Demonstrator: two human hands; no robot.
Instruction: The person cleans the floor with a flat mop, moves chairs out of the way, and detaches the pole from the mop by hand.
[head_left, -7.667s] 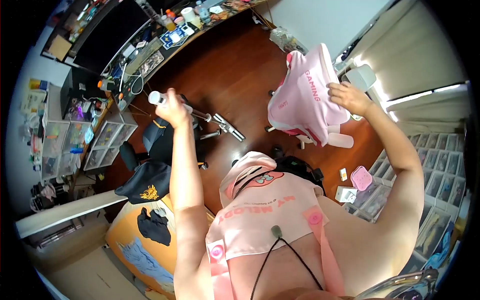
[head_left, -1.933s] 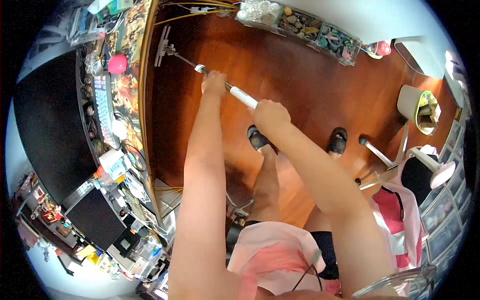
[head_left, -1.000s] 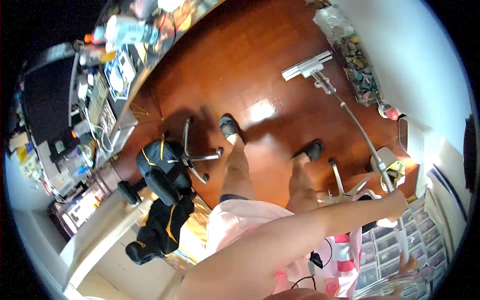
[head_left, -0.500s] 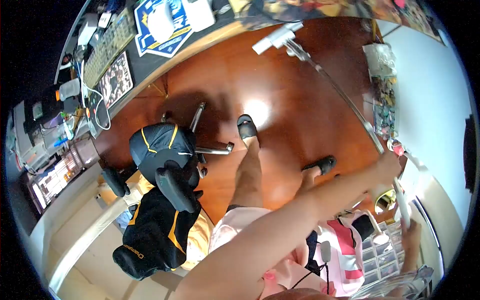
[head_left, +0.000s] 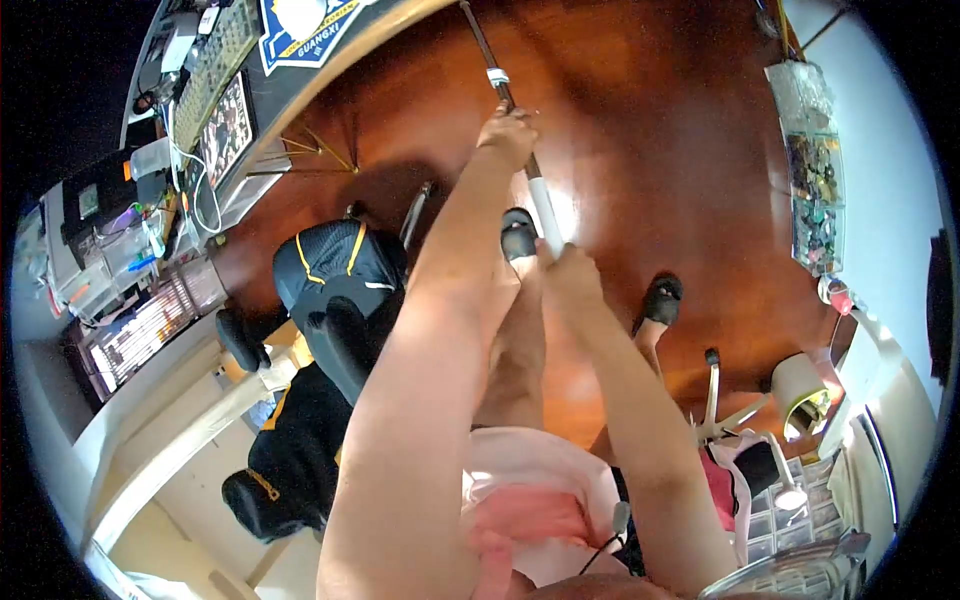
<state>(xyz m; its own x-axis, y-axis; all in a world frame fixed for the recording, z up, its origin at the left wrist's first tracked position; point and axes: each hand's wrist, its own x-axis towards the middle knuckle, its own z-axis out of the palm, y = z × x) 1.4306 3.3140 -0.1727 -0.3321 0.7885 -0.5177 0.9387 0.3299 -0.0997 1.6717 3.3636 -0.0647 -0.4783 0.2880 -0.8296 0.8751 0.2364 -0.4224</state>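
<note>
Both hands grip a mop pole [head_left: 520, 150].
Left hand [head_left: 508, 135] is closed higher up; right hand [head_left: 568, 275] is closed on the white end.

I read this as a room in a home, a bedroom used as a gaming den; polished wooden floor [head_left: 640, 130]; a cluttered desk [head_left: 250, 90] at eleven o'clock; a black gaming chair [head_left: 335, 290] at nine; storage drawers [head_left: 150, 320] beyond it.
</note>
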